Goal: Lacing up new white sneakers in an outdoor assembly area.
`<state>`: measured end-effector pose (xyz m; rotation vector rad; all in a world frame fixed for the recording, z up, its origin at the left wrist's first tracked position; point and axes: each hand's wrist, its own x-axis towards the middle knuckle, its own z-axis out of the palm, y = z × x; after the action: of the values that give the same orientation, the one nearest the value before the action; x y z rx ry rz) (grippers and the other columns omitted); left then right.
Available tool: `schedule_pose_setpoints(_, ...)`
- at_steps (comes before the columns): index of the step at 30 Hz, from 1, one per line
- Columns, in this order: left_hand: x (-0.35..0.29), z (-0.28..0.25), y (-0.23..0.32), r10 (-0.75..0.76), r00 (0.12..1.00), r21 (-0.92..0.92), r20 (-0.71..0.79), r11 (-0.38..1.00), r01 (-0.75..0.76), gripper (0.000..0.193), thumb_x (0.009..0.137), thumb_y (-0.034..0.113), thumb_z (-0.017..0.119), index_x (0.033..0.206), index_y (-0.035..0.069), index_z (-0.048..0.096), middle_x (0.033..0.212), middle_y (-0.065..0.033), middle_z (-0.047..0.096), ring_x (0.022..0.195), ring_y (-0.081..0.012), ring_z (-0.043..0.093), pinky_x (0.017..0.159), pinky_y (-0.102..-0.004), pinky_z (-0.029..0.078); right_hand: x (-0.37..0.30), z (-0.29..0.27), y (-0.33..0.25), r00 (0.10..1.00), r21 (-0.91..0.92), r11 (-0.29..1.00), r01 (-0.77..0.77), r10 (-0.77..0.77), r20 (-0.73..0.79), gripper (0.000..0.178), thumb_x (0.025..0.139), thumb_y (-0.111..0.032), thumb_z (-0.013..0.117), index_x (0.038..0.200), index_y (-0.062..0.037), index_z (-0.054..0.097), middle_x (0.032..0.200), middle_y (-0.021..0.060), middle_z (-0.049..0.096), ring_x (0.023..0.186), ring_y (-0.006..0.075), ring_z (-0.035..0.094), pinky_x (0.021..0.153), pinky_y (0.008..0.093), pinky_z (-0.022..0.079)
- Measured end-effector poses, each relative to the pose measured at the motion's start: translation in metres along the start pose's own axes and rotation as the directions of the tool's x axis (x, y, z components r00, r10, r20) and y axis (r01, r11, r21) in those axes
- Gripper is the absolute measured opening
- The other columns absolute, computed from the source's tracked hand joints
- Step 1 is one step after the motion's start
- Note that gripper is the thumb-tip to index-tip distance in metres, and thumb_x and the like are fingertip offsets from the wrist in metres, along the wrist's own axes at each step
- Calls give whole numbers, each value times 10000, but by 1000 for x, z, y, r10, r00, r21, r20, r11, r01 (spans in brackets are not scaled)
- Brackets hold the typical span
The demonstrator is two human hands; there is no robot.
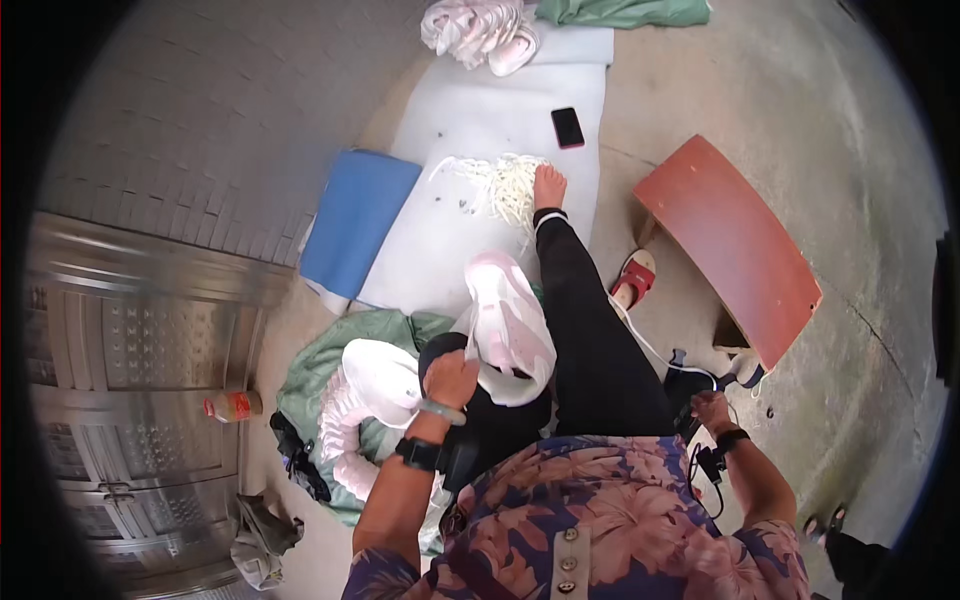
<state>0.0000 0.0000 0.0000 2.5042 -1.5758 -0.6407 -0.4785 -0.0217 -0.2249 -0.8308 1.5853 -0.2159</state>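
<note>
Left hand: fingers curled in, gripping left edge of pink-and-white shoe, close to body, just left of right leg. Right hand: well out to the right, fingers folded, apparently pinching white lace. Cannot tell lace's link to shoe. Loose pile of laces on mat. Probable step: lacing, drawing length through. Next move calls for steady shoe, even pull.
</note>
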Motion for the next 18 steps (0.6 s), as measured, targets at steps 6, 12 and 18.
schedule_pose_setpoints(6,-17,12,-6,250,937,-266,-245,912,-314,226,761,227,463,702,33,564,688,-190,577,670,-374,553,606,-477,416,-37,-10,-112,842,142,831,538,-522,-133,106,803,-54,504,840,-56,604,644,26,564,535,84,509,453,219,378)
schedule_pose_setpoints(12,17,51,-25,413,855,91,-315,909,-406,168,688,172,511,596,40,559,574,-141,529,568,-327,561,486,-442,425,-106,11,-229,793,562,674,479,-607,53,284,757,10,456,969,-79,623,737,58,603,572,79,499,468,209,369)
schedule_pose_setpoints(18,30,25,-36,580,809,397,-90,766,-505,205,646,152,555,808,81,659,732,-172,613,616,-315,593,538,-427,471,-88,111,-279,353,27,427,904,-781,515,127,778,-86,522,856,-9,587,732,41,578,684,150,562,605,301,462)
